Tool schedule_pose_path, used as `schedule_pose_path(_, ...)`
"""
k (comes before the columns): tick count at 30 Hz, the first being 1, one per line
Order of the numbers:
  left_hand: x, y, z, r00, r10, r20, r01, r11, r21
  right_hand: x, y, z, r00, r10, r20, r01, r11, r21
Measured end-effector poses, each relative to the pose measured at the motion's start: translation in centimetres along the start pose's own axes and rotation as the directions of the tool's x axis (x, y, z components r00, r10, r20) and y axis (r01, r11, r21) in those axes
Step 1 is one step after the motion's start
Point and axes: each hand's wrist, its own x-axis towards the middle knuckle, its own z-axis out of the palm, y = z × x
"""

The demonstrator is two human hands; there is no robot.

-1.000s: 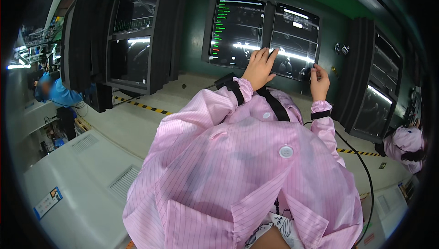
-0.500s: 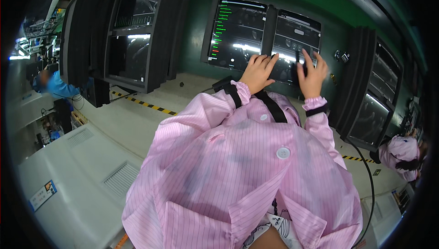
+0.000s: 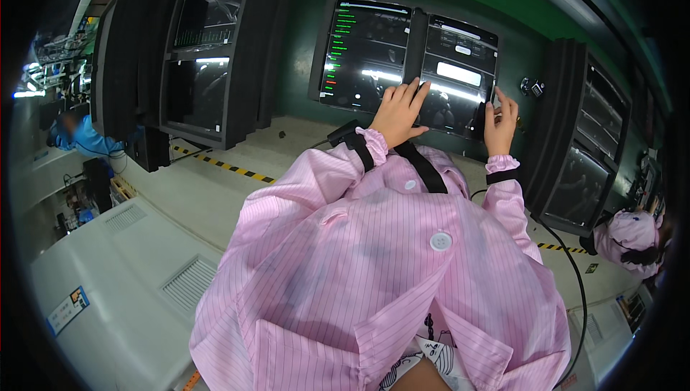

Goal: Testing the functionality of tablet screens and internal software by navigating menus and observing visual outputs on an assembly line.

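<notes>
You face a dark green wall (image 3: 302, 46) with black cabinets (image 3: 208, 53) on either side. Below you runs a pale floor (image 3: 144, 247) with a yellow-and-black striped line (image 3: 223, 166) (bright lights glow far left).

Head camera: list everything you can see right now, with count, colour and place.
Screens: two, dark with lit lines, on the green wall ahead.
Enclosures: left one, right one, black, open-fronted, flanking the screens.
Hazard tape: yellow-black, on the pale bench.
Cable: one, black, right of bench.
Co-workers: one in blue far left, one in pink cap far right.
Pink striped smock: own.
Left hand: flat on screen.
Right hand: fingers at screen edge.
</notes>
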Motion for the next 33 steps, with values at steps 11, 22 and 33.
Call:
schedule_pose_path(11, 0.1, 0.4, 0.2, 0.998, 0.047, -0.030, -0.048, 0.999, -0.019, 0.0, -2.8, 0.5, 0.944, -0.316, 0.097, 0.318, 0.790, -0.524)
schedule_pose_path(22, 0.7, -0.7, 0.5, 0.999, 0.035, 0.003, -0.035, 0.999, 0.002, -5.8, 0.2, 1.2, 0.959, -0.184, -0.215, 0.120, 0.952, -0.280)
schedule_pose_path(33, -4.7, -8.8, -4.8, 0.989, 0.092, -0.115, -0.103, 0.990, -0.097, -12.6, -3.3, 7.4, 0.945, 0.175, 0.277, -0.238, 0.948, 0.211)
